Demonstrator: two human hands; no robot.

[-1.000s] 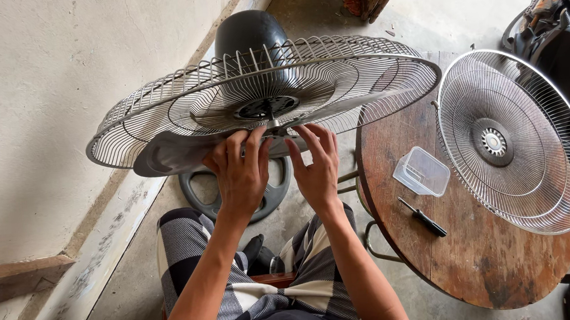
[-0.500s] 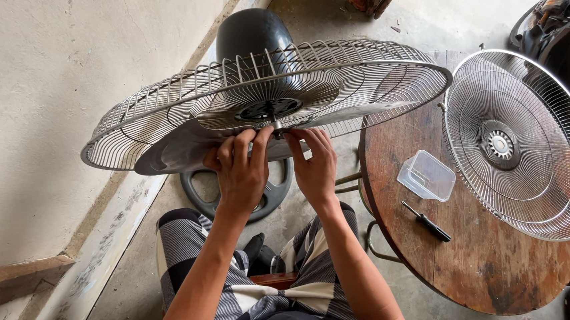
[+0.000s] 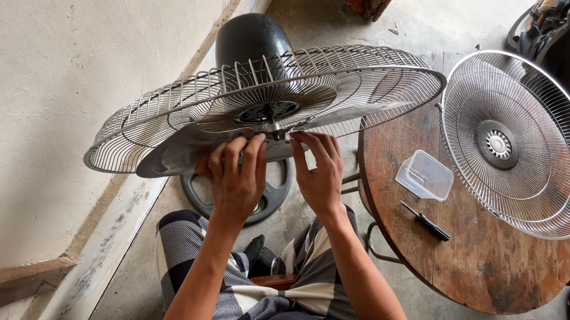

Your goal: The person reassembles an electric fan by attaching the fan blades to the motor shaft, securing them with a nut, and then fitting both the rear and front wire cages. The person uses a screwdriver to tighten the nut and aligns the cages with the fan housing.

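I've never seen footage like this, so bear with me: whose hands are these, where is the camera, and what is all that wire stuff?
The camera sits on a person's head and looks down, so you see their own two arms and their lap in checked cloth. There is no machine, only bare hands. In front of them is a standing fan tipped toward them: the rear guard, a wire cage, with the dark motor housing behind it and a grey blade in front. The left hand and the right hand are at the blade's hub, fingers against the blade near the shaft; neither is closed around anything that I can see. On the round wooden table at right lie the front guard, a clear plastic box and a screwdriver.
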